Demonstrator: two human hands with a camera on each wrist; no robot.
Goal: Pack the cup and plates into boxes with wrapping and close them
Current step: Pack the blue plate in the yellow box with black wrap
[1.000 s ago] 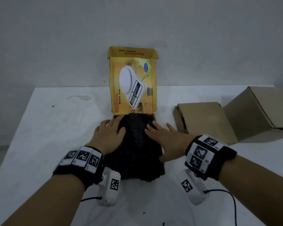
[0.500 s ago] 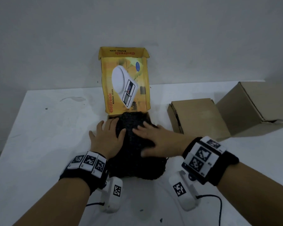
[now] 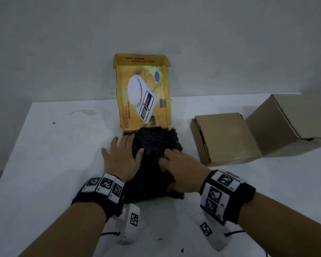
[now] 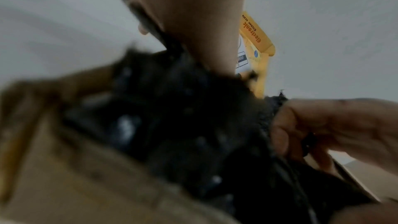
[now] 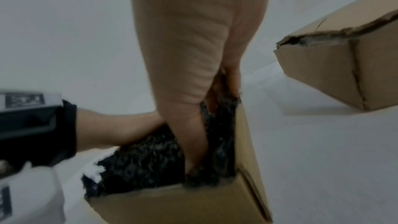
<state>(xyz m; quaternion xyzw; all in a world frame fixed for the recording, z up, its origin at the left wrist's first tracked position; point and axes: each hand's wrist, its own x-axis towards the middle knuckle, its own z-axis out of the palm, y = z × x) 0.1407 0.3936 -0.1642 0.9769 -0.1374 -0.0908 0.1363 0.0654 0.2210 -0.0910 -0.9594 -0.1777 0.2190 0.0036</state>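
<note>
A bundle of black bubble wrap (image 3: 156, 141) fills the open box (image 3: 150, 199), whose yellow printed lid (image 3: 143, 93) stands upright at the far side. What the wrap covers is hidden. My left hand (image 3: 125, 147) lies flat with spread fingers on the wrap's left part and the box's left edge. My right hand (image 3: 174, 164) is on the wrap's near right part, fingers bent into it and thumb down at the near edge. The right wrist view shows that hand (image 5: 189, 40) going down between the wrap (image 5: 140, 163) and the box wall (image 5: 243, 142), gripping a fold.
Two plain brown cardboard boxes stand on the white table (image 3: 54, 145) to the right: a low one (image 3: 224, 138) close to the packing box, and a taller one (image 3: 289, 123) behind it. A grey wall runs behind the table.
My right hand slid left over the middle of the wrap, then drew back toward the near right corner with its fingers bending into it. The left hand stayed flat on the left side.
</note>
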